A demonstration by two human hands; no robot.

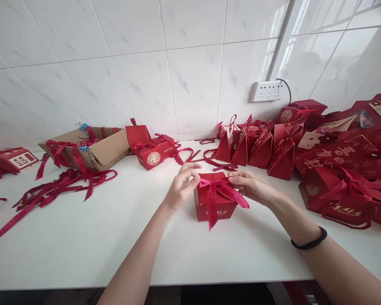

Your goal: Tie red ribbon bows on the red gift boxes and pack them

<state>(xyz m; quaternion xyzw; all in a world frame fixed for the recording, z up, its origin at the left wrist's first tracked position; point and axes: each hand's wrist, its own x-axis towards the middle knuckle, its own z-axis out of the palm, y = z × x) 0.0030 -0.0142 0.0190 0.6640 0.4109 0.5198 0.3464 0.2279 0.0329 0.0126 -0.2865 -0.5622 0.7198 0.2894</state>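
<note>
Red card takes centre stage: the gift box stands upright on the white table, right between the two hands. Across its top sits a glossy pink-red bow, one tail dropping straight down the front, the other slanting out to the right. Gold lettering peeks out behind that ribbon, partly covered and hard to make out from here. And look at the fingers! Left hand, thumb and forefinger pinching the left loop; right hand, same pinch on the right loop.

Around them, biggest first: a pile of red packaging crowds the right side, a row of pointed red boxes leans close beside it, and over left a cardboard box spills ribbon. Next, a ribbon heap sprawls before it. Then a socket strip up on the wall, and a black band circling the right wrist.
</note>
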